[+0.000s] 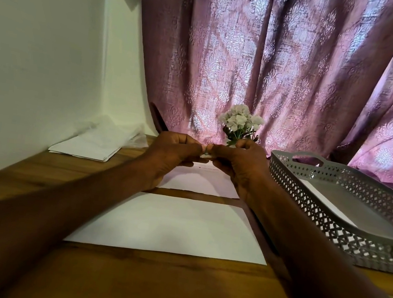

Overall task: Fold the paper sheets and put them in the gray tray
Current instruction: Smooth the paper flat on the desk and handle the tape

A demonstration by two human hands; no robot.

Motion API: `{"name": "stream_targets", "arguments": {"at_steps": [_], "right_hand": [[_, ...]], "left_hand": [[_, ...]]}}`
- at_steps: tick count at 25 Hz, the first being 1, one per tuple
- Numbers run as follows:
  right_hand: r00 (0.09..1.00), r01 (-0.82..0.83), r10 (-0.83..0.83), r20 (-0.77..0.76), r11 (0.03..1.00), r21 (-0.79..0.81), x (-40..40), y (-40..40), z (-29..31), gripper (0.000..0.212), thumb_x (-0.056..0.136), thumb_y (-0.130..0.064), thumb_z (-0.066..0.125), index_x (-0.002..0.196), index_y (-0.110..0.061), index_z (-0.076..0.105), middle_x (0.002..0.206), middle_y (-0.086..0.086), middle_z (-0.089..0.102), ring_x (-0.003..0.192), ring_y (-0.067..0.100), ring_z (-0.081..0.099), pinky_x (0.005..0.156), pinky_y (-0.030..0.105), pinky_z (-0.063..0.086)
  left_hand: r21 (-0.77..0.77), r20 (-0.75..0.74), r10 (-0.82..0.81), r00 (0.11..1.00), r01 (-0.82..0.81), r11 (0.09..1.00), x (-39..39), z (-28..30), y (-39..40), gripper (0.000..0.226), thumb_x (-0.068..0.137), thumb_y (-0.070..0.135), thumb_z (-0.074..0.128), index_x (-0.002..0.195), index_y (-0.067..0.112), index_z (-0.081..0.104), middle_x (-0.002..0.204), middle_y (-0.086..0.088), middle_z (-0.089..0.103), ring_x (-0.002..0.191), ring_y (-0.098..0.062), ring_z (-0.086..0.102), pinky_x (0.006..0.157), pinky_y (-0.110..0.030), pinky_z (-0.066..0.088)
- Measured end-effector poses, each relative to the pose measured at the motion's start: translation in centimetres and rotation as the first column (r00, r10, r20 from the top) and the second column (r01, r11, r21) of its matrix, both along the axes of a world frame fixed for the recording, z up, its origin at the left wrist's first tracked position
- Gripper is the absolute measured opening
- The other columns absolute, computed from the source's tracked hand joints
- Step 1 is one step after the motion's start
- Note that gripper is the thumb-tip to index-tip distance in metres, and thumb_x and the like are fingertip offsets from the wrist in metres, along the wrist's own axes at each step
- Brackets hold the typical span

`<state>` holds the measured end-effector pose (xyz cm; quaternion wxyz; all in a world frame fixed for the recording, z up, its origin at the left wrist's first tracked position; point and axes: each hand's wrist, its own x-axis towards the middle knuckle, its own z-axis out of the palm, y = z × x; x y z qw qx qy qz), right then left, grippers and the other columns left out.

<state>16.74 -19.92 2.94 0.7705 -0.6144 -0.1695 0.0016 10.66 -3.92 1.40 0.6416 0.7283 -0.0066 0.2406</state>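
A white paper sheet (174, 224) lies flat on the wooden table (144, 284) right in front of me. Beyond it lies a second sheet (200, 182), partly hidden by my hands. My left hand (174, 153) and my right hand (239, 163) meet fingertip to fingertip above that far sheet. Together they pinch a small pale piece of paper (206, 151). Most of that piece is hidden by my fingers. The gray tray (313, 178), with perforated walls, stands to the right. A white folded paper (330, 203) lies inside it.
A pile of white papers (83, 149) lies at the far left by the wall, with clear plastic (116, 131) on it. A small bunch of white flowers (241, 122) stands just behind my hands. A purple curtain (280, 59) hangs along the table's back edge.
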Motion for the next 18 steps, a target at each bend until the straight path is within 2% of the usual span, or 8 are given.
{"name": "stream_targets", "arguments": {"at_steps": [3, 11, 18], "right_hand": [[1.0, 0.02, -0.019, 0.024, 1.0, -0.017, -0.02, -0.11, -0.06, 0.051, 0.067, 0.002, 0.091, 0.084, -0.015, 0.045, 0.092, 0.027, 0.066, 0.089, 0.042, 0.076, 0.065, 0.037, 0.063], [0.996, 0.053, -0.045, 0.083, 0.994, -0.096, -0.22, -0.3, 0.06, 0.05, 0.066, -0.005, 0.094, 0.071, -0.016, 0.046, 0.083, 0.025, 0.066, 0.07, 0.033, 0.071, 0.06, 0.035, 0.063], [0.995, 0.039, -0.027, 0.096, 0.991, -0.129, -0.27, -0.47, 0.03, 0.054, 0.067, -0.006, 0.094, 0.071, -0.018, 0.041, 0.073, 0.021, 0.065, 0.055, 0.029, 0.068, 0.051, 0.034, 0.056]], "left_hand": [[-0.049, -0.023, -0.029, 0.999, 0.028, 0.998, -0.15, -0.09, -0.31, 0.028, 0.093, 0.019, 0.074, 0.112, -0.002, 0.074, 0.103, -0.017, 0.079, 0.096, -0.028, 0.078, 0.092, -0.038, 0.06], [-0.086, -0.044, -0.067, 0.997, 0.063, 0.994, -0.29, -0.05, -0.44, 0.029, 0.095, 0.02, 0.071, 0.114, -0.002, 0.073, 0.103, -0.016, 0.08, 0.094, -0.026, 0.079, 0.089, -0.035, 0.061], [-0.104, -0.057, -0.063, 0.996, 0.057, 0.993, -0.08, -0.29, -0.49, 0.028, 0.095, 0.019, 0.072, 0.113, -0.002, 0.074, 0.102, -0.015, 0.08, 0.095, -0.026, 0.079, 0.091, -0.037, 0.062]]}}
